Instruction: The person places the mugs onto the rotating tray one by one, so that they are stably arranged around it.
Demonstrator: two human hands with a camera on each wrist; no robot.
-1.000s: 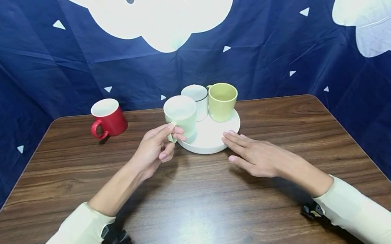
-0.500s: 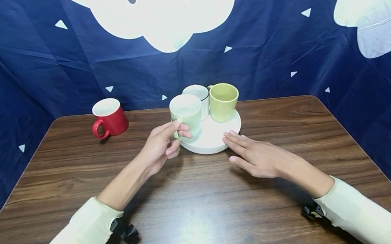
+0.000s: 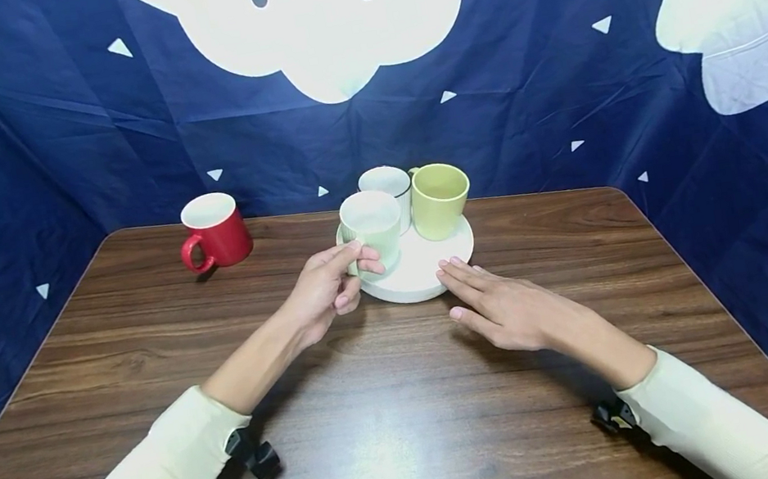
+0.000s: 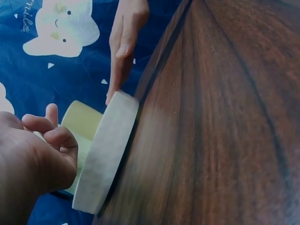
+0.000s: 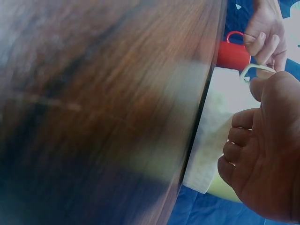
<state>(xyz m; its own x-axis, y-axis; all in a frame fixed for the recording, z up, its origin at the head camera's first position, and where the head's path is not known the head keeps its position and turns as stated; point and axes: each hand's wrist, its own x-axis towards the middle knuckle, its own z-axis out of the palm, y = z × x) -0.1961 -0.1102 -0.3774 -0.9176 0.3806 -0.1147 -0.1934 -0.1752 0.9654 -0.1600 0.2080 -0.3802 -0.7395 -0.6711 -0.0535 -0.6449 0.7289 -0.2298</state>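
In the head view my left hand (image 3: 327, 285) pinches the handle of a pale mint mug (image 3: 374, 223), which stands upright over the left part of a round white tray (image 3: 406, 290). Behind it on the tray is a white ribbed mug (image 3: 386, 181) with a dark rim, partly hidden by the mint one. To the right sits a yellow-green mug (image 3: 439, 198). My right hand (image 3: 513, 307) lies with straight fingers, their tips at the tray's front right rim. In the right wrist view the mint mug's handle (image 5: 246, 70) shows by the left hand's fingers.
A red mug (image 3: 218, 235) with a white inside stands at the back left of the wooden table (image 3: 409, 409), apart from the tray. A dark blue cloth (image 3: 311, 147) with white cloud shapes hangs behind the table and at both sides.
My left hand has carried the mint mug to the right, farther over the tray, and then slightly lower. My right hand and the other mugs hold their places.
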